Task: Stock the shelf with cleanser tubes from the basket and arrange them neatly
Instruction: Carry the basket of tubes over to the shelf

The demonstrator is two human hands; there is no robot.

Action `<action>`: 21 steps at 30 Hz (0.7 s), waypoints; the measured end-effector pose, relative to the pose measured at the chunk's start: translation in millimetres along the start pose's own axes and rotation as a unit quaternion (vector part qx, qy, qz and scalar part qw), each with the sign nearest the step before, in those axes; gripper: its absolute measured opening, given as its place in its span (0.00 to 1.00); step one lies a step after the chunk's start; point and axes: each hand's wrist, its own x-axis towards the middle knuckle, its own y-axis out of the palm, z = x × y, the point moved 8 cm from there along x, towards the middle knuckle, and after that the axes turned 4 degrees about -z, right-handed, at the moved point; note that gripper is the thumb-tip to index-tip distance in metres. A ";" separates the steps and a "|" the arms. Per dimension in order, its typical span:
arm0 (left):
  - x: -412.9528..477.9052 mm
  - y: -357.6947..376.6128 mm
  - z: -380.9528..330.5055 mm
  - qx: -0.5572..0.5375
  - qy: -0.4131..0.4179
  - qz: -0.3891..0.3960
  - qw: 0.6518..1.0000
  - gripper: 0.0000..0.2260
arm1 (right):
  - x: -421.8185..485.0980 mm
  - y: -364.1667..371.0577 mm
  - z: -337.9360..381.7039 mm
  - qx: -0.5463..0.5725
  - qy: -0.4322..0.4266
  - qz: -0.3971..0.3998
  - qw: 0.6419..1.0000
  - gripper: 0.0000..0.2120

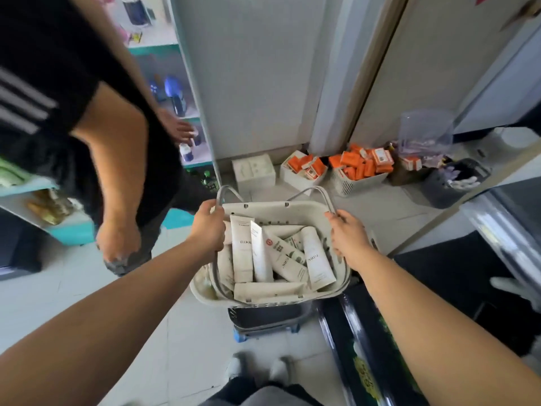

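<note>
My left hand [209, 227] grips the left handle of the basket [263, 207]; my right hand [347, 237] curls over its right rim. Cleanser tubes [263, 254] lie jumbled inside the basket, and the shelf [153, 49] stands beyond the basket's left side.

You have one basket [272, 206], two grey handles [225, 187] on it, and about eight white cleanser tubes [243, 253] inside.

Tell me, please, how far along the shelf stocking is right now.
Barely started. Done: nothing visible; the cleanser tubes still lie piled in the basket. In hand: the left hand and right hand both grip the basket at its sides. Left: every tube has to go onto the shelf unit and be lined up.
</note>
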 end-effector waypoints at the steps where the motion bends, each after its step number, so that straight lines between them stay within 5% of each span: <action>1: 1.0 -0.4 1.4 -0.001 -0.002 -0.002 1.000 0.14 | 1.0 2.8 -2.3 0.001 0.002 0.002 1.000 0.09; 21: 34.0 -5.5 31.2 -0.022 -0.044 -0.011 0.999 0.15 | 31.0 21.9 -30.1 -0.001 0.054 0.028 0.998 0.13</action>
